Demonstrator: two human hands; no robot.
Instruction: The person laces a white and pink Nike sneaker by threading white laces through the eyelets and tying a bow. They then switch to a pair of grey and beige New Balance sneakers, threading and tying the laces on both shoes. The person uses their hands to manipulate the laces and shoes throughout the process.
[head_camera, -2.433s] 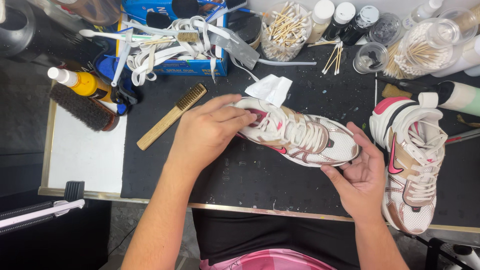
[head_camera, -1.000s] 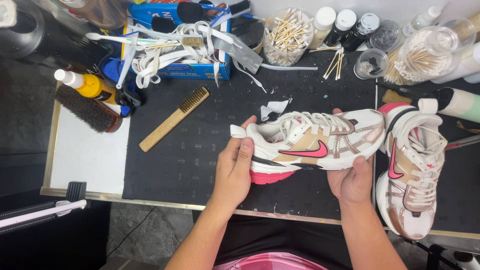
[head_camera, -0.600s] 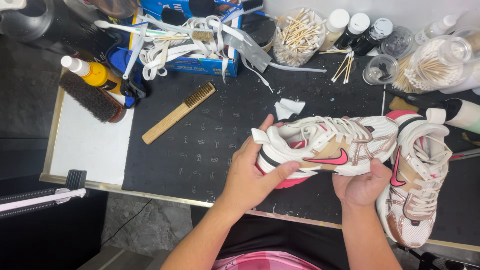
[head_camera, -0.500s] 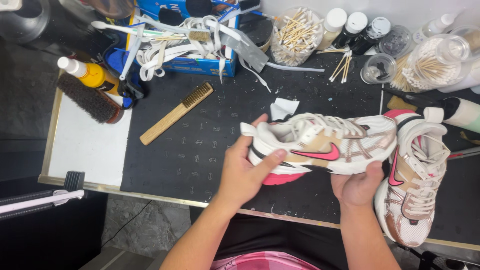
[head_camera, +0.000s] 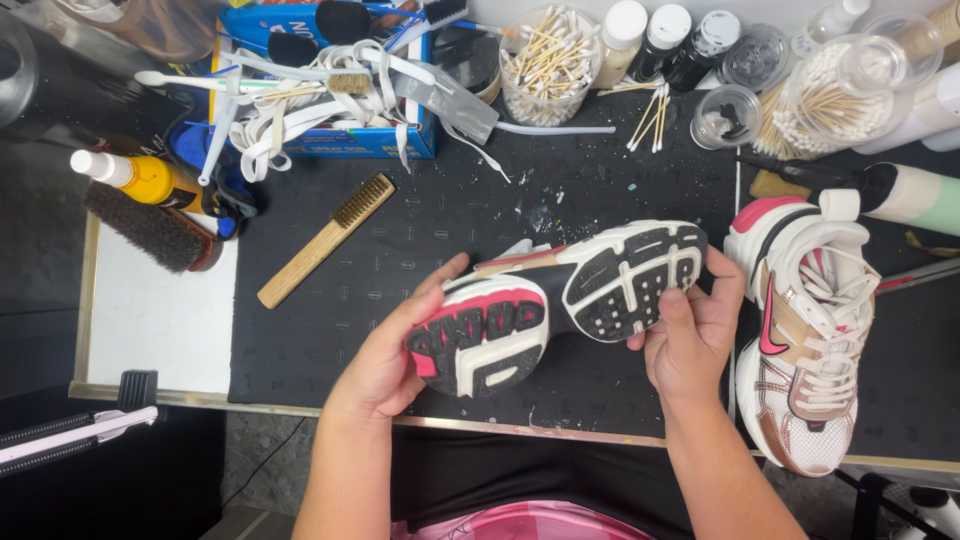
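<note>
Both hands, left (head_camera: 385, 365) and right (head_camera: 690, 335), gripped the white sneaker with the pink-and-black sole (head_camera: 560, 300) above the counter (head_camera: 420, 230). It could slip from loose fingers and drop.

A flat blue cardboard box (head_camera: 330, 140) stands at the top of the black mat, full of white laces. Left of it lies a yellow plastic bottle (head_camera: 150, 178) with white cap.

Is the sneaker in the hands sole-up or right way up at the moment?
Sole-up. The held sneaker shows its white, black and pink tread to the camera, gripped by the left hand and right hand.
</note>
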